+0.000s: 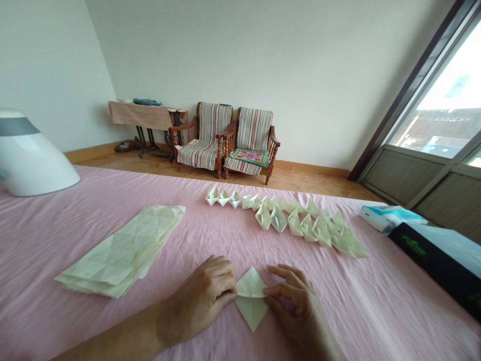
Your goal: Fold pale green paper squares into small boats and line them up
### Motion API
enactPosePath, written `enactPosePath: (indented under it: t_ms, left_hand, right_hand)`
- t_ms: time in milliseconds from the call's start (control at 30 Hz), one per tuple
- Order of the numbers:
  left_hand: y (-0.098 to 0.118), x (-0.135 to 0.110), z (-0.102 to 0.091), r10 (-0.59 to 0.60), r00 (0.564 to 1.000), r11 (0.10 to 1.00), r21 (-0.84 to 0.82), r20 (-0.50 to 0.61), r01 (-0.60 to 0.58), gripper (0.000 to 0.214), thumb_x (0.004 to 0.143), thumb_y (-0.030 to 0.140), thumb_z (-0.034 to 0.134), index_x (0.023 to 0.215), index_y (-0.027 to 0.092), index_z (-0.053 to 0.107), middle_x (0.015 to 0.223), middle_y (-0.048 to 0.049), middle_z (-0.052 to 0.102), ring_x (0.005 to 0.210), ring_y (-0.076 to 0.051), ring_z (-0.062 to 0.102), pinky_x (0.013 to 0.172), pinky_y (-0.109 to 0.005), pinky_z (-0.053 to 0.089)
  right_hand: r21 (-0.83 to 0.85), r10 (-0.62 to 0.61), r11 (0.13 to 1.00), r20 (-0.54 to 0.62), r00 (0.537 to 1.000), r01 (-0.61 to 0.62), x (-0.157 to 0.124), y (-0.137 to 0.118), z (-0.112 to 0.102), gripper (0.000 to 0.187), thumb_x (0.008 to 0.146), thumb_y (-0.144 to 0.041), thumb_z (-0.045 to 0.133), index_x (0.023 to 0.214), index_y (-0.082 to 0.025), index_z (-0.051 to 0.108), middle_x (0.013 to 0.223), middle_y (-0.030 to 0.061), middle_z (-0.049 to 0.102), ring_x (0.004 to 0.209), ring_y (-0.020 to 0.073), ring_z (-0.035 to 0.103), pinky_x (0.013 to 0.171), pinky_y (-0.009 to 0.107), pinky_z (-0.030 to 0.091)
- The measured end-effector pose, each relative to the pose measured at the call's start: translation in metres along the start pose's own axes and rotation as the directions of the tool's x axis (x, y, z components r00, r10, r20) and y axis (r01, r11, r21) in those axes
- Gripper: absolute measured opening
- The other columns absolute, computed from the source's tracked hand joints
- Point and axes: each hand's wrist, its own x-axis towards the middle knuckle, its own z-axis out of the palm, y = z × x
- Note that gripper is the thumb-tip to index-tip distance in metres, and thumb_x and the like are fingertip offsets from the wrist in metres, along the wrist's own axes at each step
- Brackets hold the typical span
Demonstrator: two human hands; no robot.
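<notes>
A small sheet of pale green paper [252, 312], folded into a diamond with a crease line across its middle, lies on the pink cloth in front of me. At its left corner, my left hand [212, 288] pinches the edge between thumb and curled fingers. My right hand [291, 296] grips the opposite corner with thumb and forefinger, its other fingers slightly raised. Beyond the hands stand several folded paper boats [295, 223] in two uneven rows. To the left rests a stack of creased paper sheets [124, 250].
The pink cloth [210, 240] is wrinkled. A white rounded appliance [37, 160] stands at the left. At the right are a blue-and-white packet [391, 216] and a black box [424, 260]. Two wooden armchairs [225, 140] and a cloth-covered sewing table [146, 115] stand by the wall.
</notes>
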Motion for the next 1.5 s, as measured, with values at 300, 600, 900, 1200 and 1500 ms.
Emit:
enactPosePath:
  t_ms: [300, 600, 900, 1200, 1500]
  left_hand:
    - [-0.003, -0.002, -0.001, -0.162, 0.987, 0.977, -0.139, -0.014, 0.159, 0.017, 0.082, 0.002, 0.065, 0.073, 0.016, 0.06, 0.08, 0.0014, 0.058, 0.083, -0.015, 0.054, 0.077, -0.027, 0.039]
    - [-0.004, 0.002, 0.004, -0.32, 0.947, 0.938, -0.144, -0.001, 0.317, 0.017, 0.077, 0.009, 0.074, 0.069, 0.016, 0.06, 0.077, 0.0035, 0.058, 0.079, -0.013, 0.054, 0.076, -0.025, 0.037]
    - [0.0, 0.002, -0.001, -0.197, 0.98, 0.972, -0.125, 0.018, 0.198, 0.019, 0.08, 0.006, 0.071, 0.07, 0.016, 0.058, 0.079, 0.0026, 0.058, 0.083, -0.014, 0.054, 0.078, -0.026, 0.035]
    - [-0.004, 0.001, 0.001, -0.189, 0.982, 0.971, -0.146, 0.026, 0.191, 0.014, 0.077, 0.007, 0.075, 0.078, 0.018, 0.066, 0.082, 0.0019, 0.06, 0.085, -0.015, 0.054, 0.079, -0.027, 0.036]
    - [-0.01, 0.004, 0.001, -0.248, 0.968, 0.948, -0.198, 0.024, 0.248, 0.018, 0.076, 0.005, 0.075, 0.068, 0.016, 0.063, 0.075, 0.0044, 0.058, 0.079, -0.012, 0.055, 0.077, -0.025, 0.035]
  right_hand:
    - [-0.155, 0.082, 0.985, 0.042, 0.996, -0.075, 0.006, -0.006, 0.005, 0.011, 0.078, -0.022, 0.062, 0.068, -0.028, 0.066, 0.12, 0.0037, 0.065, 0.121, 0.0341, 0.049, 0.087, 0.059, 0.044]
    - [-0.189, 0.301, 0.942, 0.114, 0.947, -0.277, 0.012, -0.013, 0.005, 0.02, 0.082, -0.031, 0.061, 0.063, -0.024, 0.062, 0.126, 0.0029, 0.061, 0.12, 0.0309, 0.049, 0.09, 0.049, 0.04]
    - [-0.125, 0.145, 0.982, 0.033, 0.989, -0.139, 0.009, -0.021, 0.008, 0.011, 0.073, -0.023, 0.07, 0.081, -0.029, 0.066, 0.128, 0.0014, 0.059, 0.121, 0.0305, 0.046, 0.092, 0.047, 0.038]
    - [-0.032, 0.108, 0.994, 0.092, 0.99, -0.105, 0.009, -0.015, 0.008, 0.012, 0.081, -0.026, 0.064, 0.07, -0.03, 0.067, 0.114, -0.0004, 0.067, 0.118, 0.0303, 0.048, 0.091, 0.047, 0.037]
    - [0.047, 0.162, 0.985, 0.08, 0.984, -0.166, 0.009, -0.018, 0.008, 0.014, 0.076, -0.021, 0.064, 0.063, -0.025, 0.062, 0.108, 0.0023, 0.069, 0.112, 0.0289, 0.051, 0.09, 0.045, 0.037]
